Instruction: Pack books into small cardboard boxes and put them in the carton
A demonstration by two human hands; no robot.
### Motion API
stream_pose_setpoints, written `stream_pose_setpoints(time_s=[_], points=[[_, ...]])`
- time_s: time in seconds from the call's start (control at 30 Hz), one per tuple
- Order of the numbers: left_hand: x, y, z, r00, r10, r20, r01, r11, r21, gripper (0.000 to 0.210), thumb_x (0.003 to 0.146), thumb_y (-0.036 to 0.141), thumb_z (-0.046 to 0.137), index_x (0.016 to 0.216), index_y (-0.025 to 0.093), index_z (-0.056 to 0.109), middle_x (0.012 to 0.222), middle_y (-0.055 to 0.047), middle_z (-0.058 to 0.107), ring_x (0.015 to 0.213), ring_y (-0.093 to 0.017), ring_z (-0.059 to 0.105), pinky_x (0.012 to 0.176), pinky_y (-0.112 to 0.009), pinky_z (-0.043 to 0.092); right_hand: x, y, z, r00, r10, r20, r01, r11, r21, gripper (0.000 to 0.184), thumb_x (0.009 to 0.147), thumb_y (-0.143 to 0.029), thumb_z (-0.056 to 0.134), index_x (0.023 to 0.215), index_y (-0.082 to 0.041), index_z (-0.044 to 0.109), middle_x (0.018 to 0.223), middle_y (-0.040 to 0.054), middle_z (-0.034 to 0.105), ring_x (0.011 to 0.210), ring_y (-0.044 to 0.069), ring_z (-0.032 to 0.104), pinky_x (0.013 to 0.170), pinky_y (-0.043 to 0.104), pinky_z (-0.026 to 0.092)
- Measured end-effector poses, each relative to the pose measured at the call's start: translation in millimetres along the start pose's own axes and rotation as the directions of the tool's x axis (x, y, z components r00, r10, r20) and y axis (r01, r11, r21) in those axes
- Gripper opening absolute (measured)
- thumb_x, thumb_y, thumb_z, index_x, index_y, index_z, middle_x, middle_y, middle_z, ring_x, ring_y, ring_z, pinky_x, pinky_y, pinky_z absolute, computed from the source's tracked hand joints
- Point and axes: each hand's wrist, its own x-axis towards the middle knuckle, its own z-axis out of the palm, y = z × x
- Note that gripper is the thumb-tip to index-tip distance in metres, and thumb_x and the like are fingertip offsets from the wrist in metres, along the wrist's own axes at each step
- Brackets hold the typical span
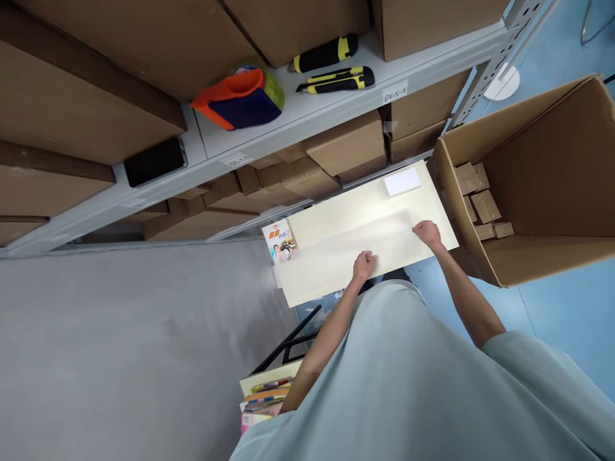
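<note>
A long, translucent whitish sheet (pixel 336 246), which looks like thin plastic film, lies across a cream tabletop (pixel 331 214). My right hand (pixel 426 234) is closed at the sheet's right end, its fingertips pinched on the edge. My left hand (pixel 364 264) is also closed, with thumb and fingers together at the near edge of the sheet. At the left end of the tabletop lies a printed booklet (pixel 279 240), its lower part overlapped by the sheet. A white rectangular block or stack of paper (pixel 402 182) rests near the far right edge.
A large open carton (pixel 542 186) with several small brown boxes (pixel 484 205) inside stands on the right. Above the far side runs a shelf (pixel 307 121) with two utility knives (pixel 336 80), a tape dispenser (pixel 245 96) and a phone (pixel 154 162). A grey wall (pixel 120 346) borders the left.
</note>
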Motion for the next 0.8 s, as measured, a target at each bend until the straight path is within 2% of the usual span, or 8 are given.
stream_pose_setpoints(time_s=[0.1,0.2,0.27,0.37,0.53,0.6,0.67,0.8], points=[[0.6,-17.1,-7.4,1.000,0.022,0.002,-0.022,0.997,-0.078,0.017,0.091,0.023,0.075,0.108,0.021,0.075,0.117,-0.011,0.082,0.094,-0.021,0.077,0.098,-0.039,0.061,-4.8,0.4,4.2,0.997,0.026,-0.078,-0.028,0.999,-0.024,0.017,0.091,-0.020,0.067,0.100,-0.017,0.080,0.114,0.0155,0.083,0.107,0.030,0.076,0.082,0.031,0.053],[2.8,-44.3,-36.5,0.998,0.015,-0.063,-0.026,0.985,-0.169,0.016,0.093,0.021,0.071,0.108,0.021,0.075,0.116,-0.011,0.082,0.096,-0.021,0.077,0.097,-0.037,0.062,-18.4,-5.5,16.4,0.984,-0.070,-0.167,0.067,0.997,-0.026,0.019,0.097,-0.023,0.060,0.106,-0.017,0.076,0.115,0.0147,0.082,0.106,0.028,0.075,0.087,0.033,0.053],[5.0,-69.4,-66.2,0.990,-0.017,-0.139,-0.015,0.974,-0.226,0.017,0.093,0.019,0.067,0.109,0.020,0.075,0.113,-0.010,0.082,0.099,-0.020,0.077,0.098,-0.037,0.062,-30.2,-15.8,31.0,0.973,-0.149,-0.176,0.146,0.989,-0.031,0.020,0.098,-0.025,0.058,0.107,-0.018,0.074,0.114,0.0130,0.081,0.103,0.027,0.075,0.087,0.033,0.052],[6.4,-115.2,-119.7,0.959,-0.102,-0.265,0.020,0.955,-0.296,0.018,0.093,0.019,0.065,0.109,0.020,0.074,0.108,-0.009,0.081,0.099,-0.020,0.077,0.096,-0.037,0.063,-49.5,-43.3,64.4,0.962,-0.245,-0.117,0.241,0.969,-0.047,0.017,0.098,-0.029,0.059,0.103,-0.020,0.072,0.110,0.0106,0.081,0.096,0.025,0.074,0.086,0.033,0.052],[3.2,-196.9,-203.6,0.855,-0.268,-0.444,0.097,0.924,-0.370,0.019,0.091,0.019,0.064,0.108,0.017,0.073,0.106,-0.012,0.079,0.095,-0.022,0.076,0.093,-0.037,0.062,-82.5,-102.6,138.6,0.938,-0.344,0.050,0.347,0.931,-0.111,0.016,0.099,-0.033,0.061,0.103,-0.021,0.070,0.107,0.0088,0.081,0.093,0.024,0.073,0.086,0.033,0.052],[3.3,-226.2,-226.9,0.814,-0.313,-0.489,0.120,0.915,-0.386,0.021,0.092,0.019,0.063,0.110,0.014,0.073,0.109,-0.014,0.079,0.094,-0.022,0.075,0.094,-0.037,0.060,-93.4,-119.5,164.2,0.937,-0.338,0.089,0.349,0.916,-0.196,0.017,0.100,-0.035,0.061,0.106,-0.021,0.069,0.108,0.0087,0.080,0.096,0.025,0.073,0.087,0.033,0.052],[5.6,-251.3,-242.2,0.785,-0.342,-0.516,0.137,0.909,-0.393,0.023,0.091,0.019,0.064,0.112,0.013,0.073,0.111,-0.015,0.078,0.092,-0.021,0.074,0.095,-0.037,0.059,-101.7,-129.6,182.4,0.951,-0.298,0.087,0.310,0.901,-0.302,0.019,0.101,-0.036,0.060,0.111,-0.021,0.068,0.110,0.0097,0.080,0.101,0.026,0.074,0.089,0.035,0.053],[14.7,-282.8,-252.3,0.775,-0.354,-0.523,0.154,0.909,-0.388,0.024,0.088,0.022,0.069,0.111,0.016,0.074,0.112,-0.013,0.077,0.087,-0.021,0.071,0.094,-0.037,0.057,-111.7,-134.4,197.6,0.981,-0.190,-0.030,0.152,0.861,-0.485,0.031,0.103,-0.038,0.058,0.125,-0.017,0.061,0.122,0.0161,0.075,0.112,0.032,0.074,0.095,0.041,0.055]])
